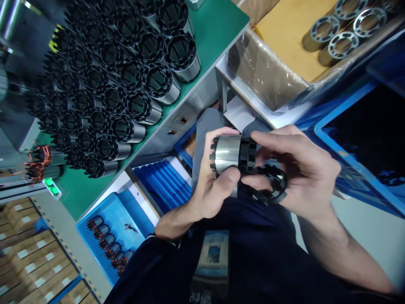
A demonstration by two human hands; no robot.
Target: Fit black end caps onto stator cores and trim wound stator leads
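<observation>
My left hand (211,190) is closed round a silver stator core (227,152), held sideways in front of my lap. Black toothed plastic shows at both ends of this core. My right hand (306,173) has its fingertips on the black plastic end ring (247,153) at the core's right end. Lower in the same hand, a loose black toothed ring (278,185) is gripped between the fingers. Whether the end ring sits fully against the steel, I cannot tell.
Many black-capped stator cores (158,84) stand in rows on a green bench (218,25). Bare steel cores (343,44) stand in a plastic-lined carton (268,71). A blue bin (357,162) holds dark parts at right. Copper-wound stators (107,240) lie in a blue tray (126,209).
</observation>
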